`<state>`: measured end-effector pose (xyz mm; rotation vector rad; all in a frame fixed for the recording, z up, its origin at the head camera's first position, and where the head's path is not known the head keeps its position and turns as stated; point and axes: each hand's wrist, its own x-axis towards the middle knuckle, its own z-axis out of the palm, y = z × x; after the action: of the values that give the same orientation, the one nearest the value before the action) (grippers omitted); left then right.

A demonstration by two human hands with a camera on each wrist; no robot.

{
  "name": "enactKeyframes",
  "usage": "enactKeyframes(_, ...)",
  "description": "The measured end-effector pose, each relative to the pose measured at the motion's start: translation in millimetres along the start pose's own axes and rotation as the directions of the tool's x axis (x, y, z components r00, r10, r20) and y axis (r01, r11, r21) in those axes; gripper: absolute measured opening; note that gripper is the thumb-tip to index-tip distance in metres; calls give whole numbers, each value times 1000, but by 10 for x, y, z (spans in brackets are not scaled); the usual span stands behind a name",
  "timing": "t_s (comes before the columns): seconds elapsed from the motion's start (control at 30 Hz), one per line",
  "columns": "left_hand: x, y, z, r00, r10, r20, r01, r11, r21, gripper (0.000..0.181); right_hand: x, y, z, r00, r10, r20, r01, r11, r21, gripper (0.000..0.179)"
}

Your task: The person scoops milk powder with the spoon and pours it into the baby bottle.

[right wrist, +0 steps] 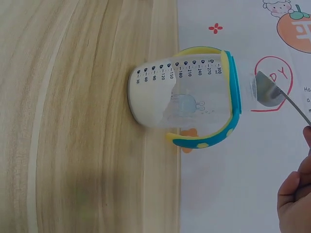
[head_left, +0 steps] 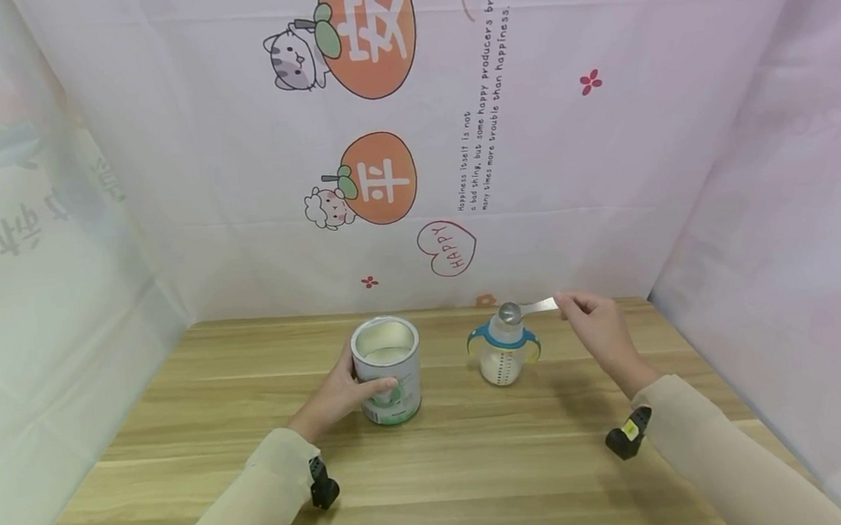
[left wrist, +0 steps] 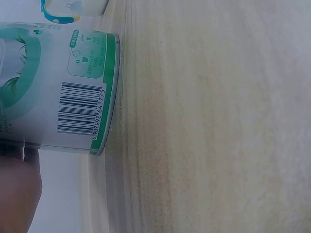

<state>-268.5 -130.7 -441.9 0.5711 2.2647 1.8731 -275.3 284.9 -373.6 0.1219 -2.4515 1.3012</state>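
Observation:
My left hand (head_left: 342,393) holds an open can of milk powder (head_left: 393,394) around its left side, thumb across the front. The can stands upright on the table, pale powder showing inside; the left wrist view has its barcode and green base band. Between finger and thumb, my right hand (head_left: 597,326) pinches the handle of a metal spoon (head_left: 540,306). The spoon's bowl is at the open mouth of a baby bottle (head_left: 500,365). This bottle stands upright, with a blue and yellow two-handled collar (right wrist: 234,92). White powder (right wrist: 150,97) fills its lower part.
A wood-grain table (head_left: 454,476) lies under everything. Printed cloth (head_left: 571,182) hangs behind it, with more cloth at both sides. The bottle stands a short way right of the can. Small black cameras (head_left: 325,483) are strapped at both wrists.

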Motion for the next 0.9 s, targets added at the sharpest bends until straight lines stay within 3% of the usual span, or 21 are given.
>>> enactKeyframes(0.2, -4, 11, 3, 1000, 9, 11, -9, 1000, -12, 97, -9, -13, -34, 987, 149, 63, -156, 980, 123, 48)
enactKeyframes(0.37, 9, -6, -1, 1000, 10, 11, -10, 1000, -14, 97, 12, -21, -40, 974, 204, 98, -221, 949, 227, 33)
enactKeyframes(0.7, 10, -16, -1, 1000, 20, 5, -20, 1000, -10, 99, 12, -97, 21, 966, 227, 126, -258, 898, 356, 26)
enactKeyframes(0.9, 3, -3, -8, 1000, 7, -2, -7, 1000, -2, 99, 37, -148, 100, 967, 221, 127, -253, 895, 368, 26)
